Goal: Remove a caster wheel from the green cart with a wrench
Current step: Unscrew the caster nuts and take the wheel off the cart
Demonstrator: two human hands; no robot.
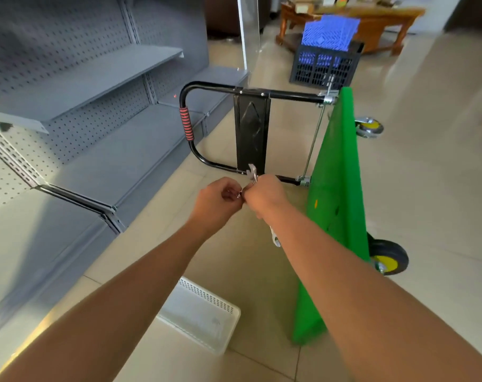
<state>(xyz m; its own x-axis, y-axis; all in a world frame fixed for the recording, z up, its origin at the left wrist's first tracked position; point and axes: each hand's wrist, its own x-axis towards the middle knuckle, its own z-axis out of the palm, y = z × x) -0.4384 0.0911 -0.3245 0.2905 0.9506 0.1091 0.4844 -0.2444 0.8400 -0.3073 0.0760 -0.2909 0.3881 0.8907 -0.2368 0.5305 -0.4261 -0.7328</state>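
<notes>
The green cart (335, 194) stands on its side on the floor, its black handle (195, 128) stretched out to the left. One caster wheel (391, 257) with a yellow hub sticks out at the cart's near right, another caster (369, 127) farther back. My right hand (264, 194) grips a silver wrench (253, 173); its jaw points up above my fist and its tail shows below my wrist. My left hand (217, 201) pinches a small shiny metal piece right beside my right hand.
Grey pegboard shelving (77, 86) fills the left side. A white perforated tray (204, 315) lies on the floor under my arms. A dark crate (325, 63) with blue panels and a wooden table (372, 20) stand at the back.
</notes>
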